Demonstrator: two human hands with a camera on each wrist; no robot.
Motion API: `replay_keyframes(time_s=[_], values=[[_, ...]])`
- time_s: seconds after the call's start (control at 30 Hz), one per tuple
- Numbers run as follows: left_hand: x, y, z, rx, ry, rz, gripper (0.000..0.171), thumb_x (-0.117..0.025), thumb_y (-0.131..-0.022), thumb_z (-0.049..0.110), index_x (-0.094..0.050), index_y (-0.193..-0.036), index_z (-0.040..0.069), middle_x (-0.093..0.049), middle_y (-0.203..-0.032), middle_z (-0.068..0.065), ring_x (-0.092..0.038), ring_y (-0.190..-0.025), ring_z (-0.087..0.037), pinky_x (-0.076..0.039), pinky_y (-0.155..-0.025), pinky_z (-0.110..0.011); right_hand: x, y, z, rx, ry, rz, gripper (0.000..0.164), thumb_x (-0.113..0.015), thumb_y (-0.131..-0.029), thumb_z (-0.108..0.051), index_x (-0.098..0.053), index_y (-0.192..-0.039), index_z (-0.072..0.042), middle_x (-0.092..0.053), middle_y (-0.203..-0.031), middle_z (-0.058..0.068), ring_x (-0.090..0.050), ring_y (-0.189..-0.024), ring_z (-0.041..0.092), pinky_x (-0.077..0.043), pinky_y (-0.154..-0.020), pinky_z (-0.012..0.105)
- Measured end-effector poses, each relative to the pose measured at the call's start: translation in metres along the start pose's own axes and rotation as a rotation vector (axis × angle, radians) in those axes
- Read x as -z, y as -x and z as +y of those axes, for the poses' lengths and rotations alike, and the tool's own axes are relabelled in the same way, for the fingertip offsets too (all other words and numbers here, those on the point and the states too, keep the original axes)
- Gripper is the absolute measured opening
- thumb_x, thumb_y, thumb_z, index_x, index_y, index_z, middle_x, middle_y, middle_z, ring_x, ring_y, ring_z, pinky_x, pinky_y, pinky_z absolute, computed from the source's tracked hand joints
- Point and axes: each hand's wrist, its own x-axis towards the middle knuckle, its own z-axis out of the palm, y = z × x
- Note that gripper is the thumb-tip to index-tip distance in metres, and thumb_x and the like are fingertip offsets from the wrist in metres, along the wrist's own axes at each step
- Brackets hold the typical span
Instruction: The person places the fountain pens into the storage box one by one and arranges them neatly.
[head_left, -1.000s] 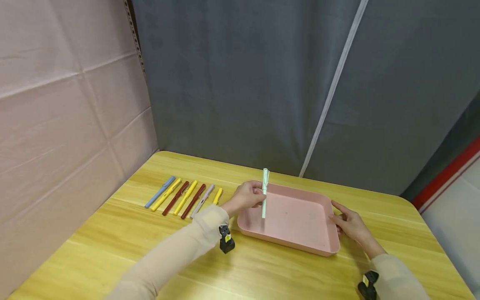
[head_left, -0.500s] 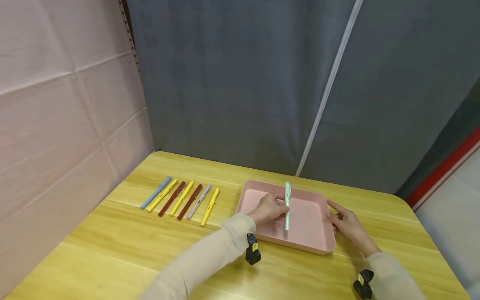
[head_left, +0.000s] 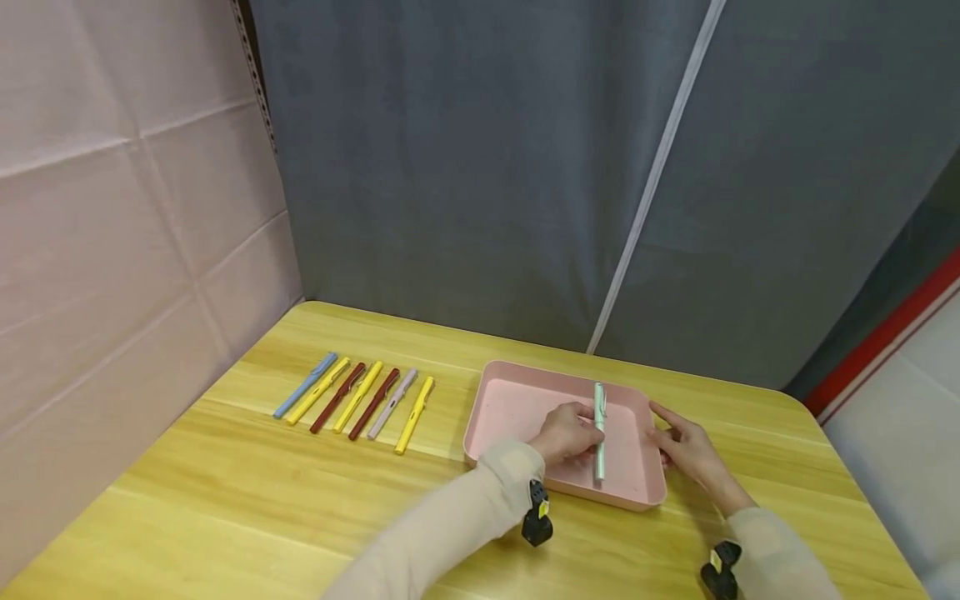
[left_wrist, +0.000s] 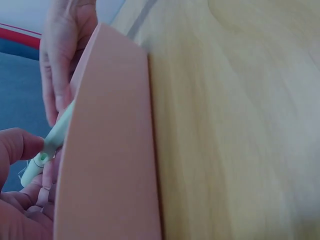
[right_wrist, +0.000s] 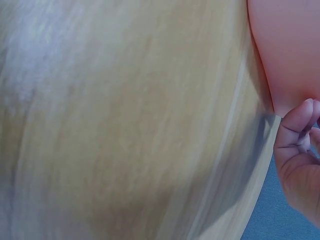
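Note:
My left hand [head_left: 572,432] pinches a mint-green pen [head_left: 600,450] between thumb and fingers, holding it low inside the right part of a pink tray [head_left: 517,400]. The pen's clip end points toward the back of the table. In the left wrist view, the thumb presses on the pen [left_wrist: 59,132] and the tray's side wall [left_wrist: 110,140] hides part of it. My right hand [head_left: 690,450] holds the tray's right rim with thumb and fingers. In the right wrist view, fingertips touch the tray wall [right_wrist: 290,55] near a corner.
Left of the tray, several pens lie in a slanted row on the wooden table [head_left: 247,500]: a blue pen [head_left: 305,385], yellow ones such as the nearest yellow pen [head_left: 414,415], dark red ones and a lilac pen [head_left: 392,404]. A dark grey curtain [head_left: 465,183] hangs behind.
My left hand has carried the mint-green pen rightward and down, from over the tray's left side into its right part. My right hand stays at the tray's right rim.

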Motion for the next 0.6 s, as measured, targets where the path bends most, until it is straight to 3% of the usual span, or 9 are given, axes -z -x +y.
replay_keyframes(time_s=[0.33,0.6], values=[[-0.021,0.001,0.001,0.078,0.012,0.003,0.018,-0.069,-0.081,0.005,-0.062,-0.097,0.008,-0.058,-0.066,-0.002,-0.047,-0.047,-0.012,-0.039,-0.041,-0.020,-0.001,0.000,0.003,-0.025,0.013,-0.008,0.058,-0.049,-0.098,-0.011,-0.022,-0.147,0.002,-0.049,-0.069,0.003,-0.048,-0.056,0.008,-0.045,-0.051,0.021],[-0.035,-0.002,0.004,0.084,-0.015,0.030,0.017,-0.071,-0.079,0.006,-0.063,-0.094,0.007,-0.058,-0.070,-0.001,-0.051,-0.052,-0.012,-0.043,-0.046,-0.022,0.000,0.001,0.000,-0.024,0.021,-0.002,0.057,-0.049,-0.098,-0.012,-0.022,-0.147,0.001,-0.047,-0.068,0.003,-0.047,-0.055,0.008,-0.044,-0.051,0.021]])
